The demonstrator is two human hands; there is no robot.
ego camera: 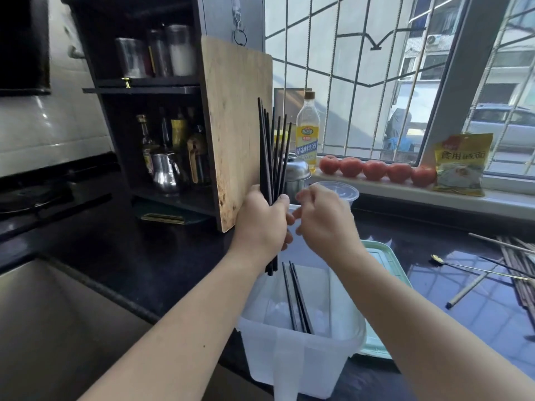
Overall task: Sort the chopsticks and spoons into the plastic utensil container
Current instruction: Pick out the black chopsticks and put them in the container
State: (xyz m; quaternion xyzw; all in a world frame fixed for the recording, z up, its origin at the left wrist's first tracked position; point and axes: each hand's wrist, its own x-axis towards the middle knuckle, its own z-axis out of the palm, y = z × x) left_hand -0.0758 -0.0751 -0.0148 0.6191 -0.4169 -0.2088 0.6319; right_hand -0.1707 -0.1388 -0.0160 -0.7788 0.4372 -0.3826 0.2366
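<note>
My left hand point(262, 219) grips a bundle of several black chopsticks point(272, 151), held upright above the translucent plastic utensil container point(292, 360). The bundle's lower tips poke out below my fist, just over the container's far left edge. Three black chopsticks point(298, 299) lean inside the container. My right hand point(324, 221) hovers beside the left with its fingers loosely curled near the bundle; it holds nothing that I can see. On the dark counter at the right lie wooden chopsticks point(474, 287), a pile of dark ones point(518, 273) and a gold long-handled spoon point(469, 266).
A wooden cutting board point(234, 120) leans against a black shelf of jars and bottles. Behind my hands stand a steel pot point(295, 172), a clear tub point(344, 189) and an oil bottle point(307, 131). Tomatoes point(376, 169) line the sill. A green tray point(385, 264) lies under the container; the sink point(58, 314) is left.
</note>
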